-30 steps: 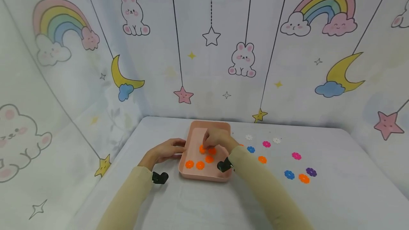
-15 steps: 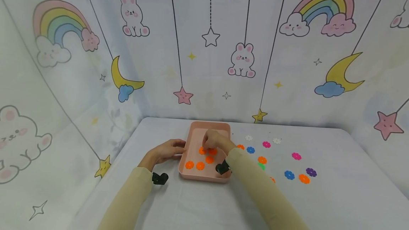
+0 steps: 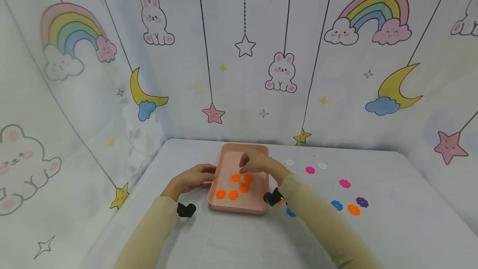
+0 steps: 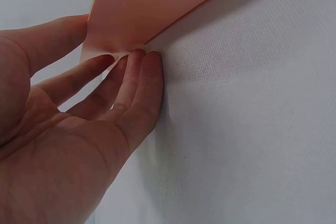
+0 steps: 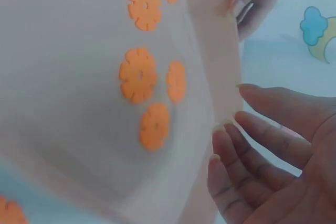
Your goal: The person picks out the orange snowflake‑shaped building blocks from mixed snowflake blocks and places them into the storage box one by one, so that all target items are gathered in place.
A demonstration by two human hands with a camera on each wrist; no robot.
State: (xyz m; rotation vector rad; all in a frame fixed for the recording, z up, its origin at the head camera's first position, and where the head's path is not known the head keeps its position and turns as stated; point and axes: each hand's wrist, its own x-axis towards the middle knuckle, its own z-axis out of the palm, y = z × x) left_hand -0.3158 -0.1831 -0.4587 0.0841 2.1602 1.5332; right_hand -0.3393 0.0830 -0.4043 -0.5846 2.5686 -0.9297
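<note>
A shallow pink tray [image 3: 239,209] lies on the white cloth, with several orange flower-shaped discs [image 3: 244,187] flat on its floor. My left hand [image 3: 194,176] holds the tray's left wall, the thumb at the rim and the fingers against the outside, as the left wrist view also shows. Above the tray's far right part hovers my right hand [image 3: 257,163], fingers loosely bent. The right wrist view shows nothing between its fingertips, with the orange discs [image 5: 138,75] lying apart from the hand.
Right of the tray, more discs are scattered: pink [image 3: 345,183], white [image 3: 289,162], blue [image 3: 337,205], purple [image 3: 362,202] and orange [image 3: 354,209]. The right sleeve [image 3: 317,211] covers some of them. A patterned curtain [image 3: 179,74] stands behind the table.
My right hand has lifted off the orange discs in the tray and drawn slightly right, leaving them lying there. The left hand stays at the tray wall. The head view has tilted slightly.
</note>
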